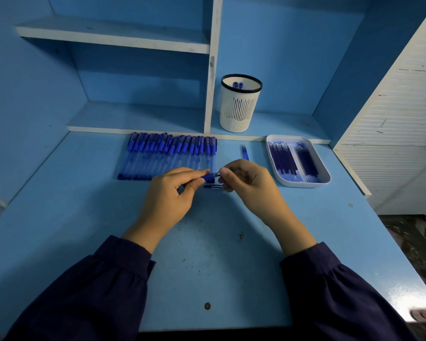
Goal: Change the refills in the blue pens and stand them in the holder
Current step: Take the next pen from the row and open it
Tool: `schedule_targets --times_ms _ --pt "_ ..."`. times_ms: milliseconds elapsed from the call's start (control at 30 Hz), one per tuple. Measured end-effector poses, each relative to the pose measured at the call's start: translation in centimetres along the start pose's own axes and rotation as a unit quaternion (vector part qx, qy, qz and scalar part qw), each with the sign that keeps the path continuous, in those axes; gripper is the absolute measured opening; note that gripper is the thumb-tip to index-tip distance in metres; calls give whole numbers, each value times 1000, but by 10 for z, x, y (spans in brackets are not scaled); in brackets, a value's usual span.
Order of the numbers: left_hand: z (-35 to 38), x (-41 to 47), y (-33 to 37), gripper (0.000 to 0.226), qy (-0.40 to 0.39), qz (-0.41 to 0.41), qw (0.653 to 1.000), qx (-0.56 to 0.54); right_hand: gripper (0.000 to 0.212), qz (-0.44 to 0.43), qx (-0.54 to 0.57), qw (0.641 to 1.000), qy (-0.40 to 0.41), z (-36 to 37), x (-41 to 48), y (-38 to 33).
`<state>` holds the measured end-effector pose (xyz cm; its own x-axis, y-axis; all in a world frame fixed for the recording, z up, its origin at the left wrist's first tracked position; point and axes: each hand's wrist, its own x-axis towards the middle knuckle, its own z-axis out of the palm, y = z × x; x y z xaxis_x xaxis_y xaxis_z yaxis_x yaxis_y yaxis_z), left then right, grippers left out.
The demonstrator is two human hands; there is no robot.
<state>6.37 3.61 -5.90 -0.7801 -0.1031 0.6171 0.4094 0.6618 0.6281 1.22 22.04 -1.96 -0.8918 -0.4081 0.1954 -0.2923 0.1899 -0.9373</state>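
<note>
Over the middle of the blue desk, my left hand point(172, 193) grips a blue pen point(209, 177) by its grip end. My right hand point(246, 180) pinches the pen's tip from the other side. A small clear and blue pen part point(213, 186) lies on the desk just under the hands. A row of several blue pens point(170, 153) lies behind them. The white mesh holder point(239, 107) with a black rim stands on the low shelf, with two pens point(237, 85) inside.
A white tray point(298, 182) with several blue refills sits at the right. Two loose refills point(244, 152) lie between the pen row and the tray. A white shelf divider point(210, 82) rises left of the holder. A white slatted panel point(391, 131) bounds the right side.
</note>
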Motion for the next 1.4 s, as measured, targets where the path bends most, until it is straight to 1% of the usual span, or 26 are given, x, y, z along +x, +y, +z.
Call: schedule_targets --times_ms 67,167,233,300,367,467,600,667,767,833,867,933,1000,1067,1133,1267,1400 --pt "0 0 -1 23 -1 0 1000 0 6 0 6 1000 0 -1 0 0" --pt "0 0 0 23 -3 4 1000 1 13 18 51 998 -5 -2 0 0" --pt "0 1 1 24 -6 4 1000 5 14 21 25 999 -2 -1 0 1" --pt "0 0 0 23 -8 1 1000 5 9 14 5 1000 -4 0 0 2" --pt "0 0 0 22 -8 -1 1000 1 6 16 35 999 -8 -1 0 1" --pt "0 0 0 23 -7 3 1000 4 14 40 100 994 -15 -2 0 -1" --pt "-1 1 1 23 -8 -7 1000 2 9 36 89 995 -8 0 0 0" --pt "0 0 2 22 -9 -12 1000 -1 9 37 96 995 -3 -2 0 0" --pt "-1 1 2 22 -4 -14 1000 -5 16 50 129 990 19 -6 2 -1" --pt "-1 0 2 23 -3 -15 1000 -3 17 60 160 985 38 -10 3 -1" --pt "-1 0 2 23 -2 -15 1000 -3 16 63 157 985 45 -12 3 -1" --pt "-1 0 2 23 0 -19 1000 -8 12 66 105 991 46 -17 3 3" --pt "0 0 3 23 0 -24 1000 -14 7 70 24 997 37 -21 3 10" --pt "0 0 3 23 0 -28 999 -15 5 64 -63 996 29 -22 2 17" --pt "0 0 3 23 0 -32 999 -16 5 54 -127 990 17 -22 2 20" --pt "0 0 4 23 -3 -33 999 -12 8 38 -221 974 -28 -19 1 21" --pt "1 -1 2 24 -7 -35 999 -10 12 36 -244 968 -43 -17 2 21"
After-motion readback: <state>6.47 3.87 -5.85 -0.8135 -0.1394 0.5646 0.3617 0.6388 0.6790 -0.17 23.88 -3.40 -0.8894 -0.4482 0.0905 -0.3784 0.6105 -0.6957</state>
